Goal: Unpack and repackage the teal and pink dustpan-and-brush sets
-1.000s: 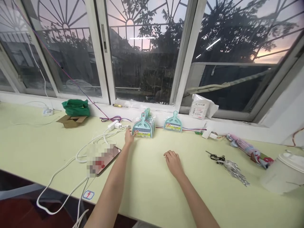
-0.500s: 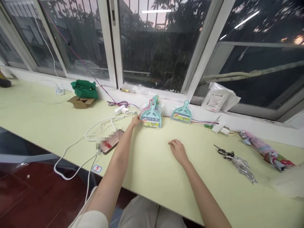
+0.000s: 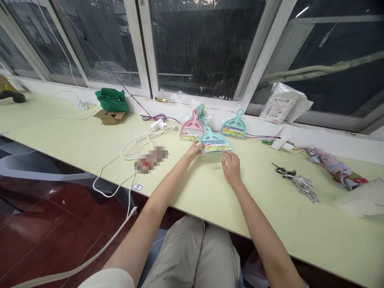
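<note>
We hold the closest blue dustpan (image 3: 215,141) by its edge in our left hand (image 3: 195,150), and our open right hand (image 3: 232,167), close by, probably should grip it too.

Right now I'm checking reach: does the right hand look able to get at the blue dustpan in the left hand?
Likely yes: the right hand is close, with nothing visible between its fingers and the blue dustpan.

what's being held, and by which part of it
The left hand holds a blue packaged dustpan by its lower left corner; whether the right hand, at its near edge, grips it cannot be told.
</note>
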Motion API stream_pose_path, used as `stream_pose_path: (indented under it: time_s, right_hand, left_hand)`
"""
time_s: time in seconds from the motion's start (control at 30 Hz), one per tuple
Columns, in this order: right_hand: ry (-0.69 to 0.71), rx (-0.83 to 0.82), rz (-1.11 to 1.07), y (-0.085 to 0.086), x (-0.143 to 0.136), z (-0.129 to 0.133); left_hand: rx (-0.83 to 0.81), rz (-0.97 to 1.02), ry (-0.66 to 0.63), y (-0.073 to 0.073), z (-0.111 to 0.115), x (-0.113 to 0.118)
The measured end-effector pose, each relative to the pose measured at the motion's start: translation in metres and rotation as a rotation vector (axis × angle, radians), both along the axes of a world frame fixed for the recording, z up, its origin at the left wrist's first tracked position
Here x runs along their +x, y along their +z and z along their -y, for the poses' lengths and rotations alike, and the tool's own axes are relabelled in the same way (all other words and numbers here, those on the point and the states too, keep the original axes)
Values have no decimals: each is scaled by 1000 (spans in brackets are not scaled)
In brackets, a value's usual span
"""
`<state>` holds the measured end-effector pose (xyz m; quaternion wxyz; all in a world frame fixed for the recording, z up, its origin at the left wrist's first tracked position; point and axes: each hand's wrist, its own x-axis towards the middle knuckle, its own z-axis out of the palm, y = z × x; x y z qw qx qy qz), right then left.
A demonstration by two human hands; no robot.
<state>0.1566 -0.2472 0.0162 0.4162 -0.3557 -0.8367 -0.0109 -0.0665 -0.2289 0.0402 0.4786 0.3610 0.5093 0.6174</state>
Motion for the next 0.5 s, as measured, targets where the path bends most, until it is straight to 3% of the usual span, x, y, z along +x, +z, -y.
stream_pose_path:
  time_s: [0.1, 0.2, 0.37, 0.5]
  right_hand:
    - [-15, -27, 59, 0, 4, 3]
    - [-93, -151, -53, -4, 8, -3]
    - [-66, -655, -561, -13, 12, -27]
    - [84, -913, -979, -18, 12, -41]
  left_hand:
    - [39, 235, -132, -10, 10, 40]
    - [36, 344, -123, -22, 16, 57]
    - [90, 343, -145, -32, 21, 56]
    - [169, 243, -323, -29, 25, 57]
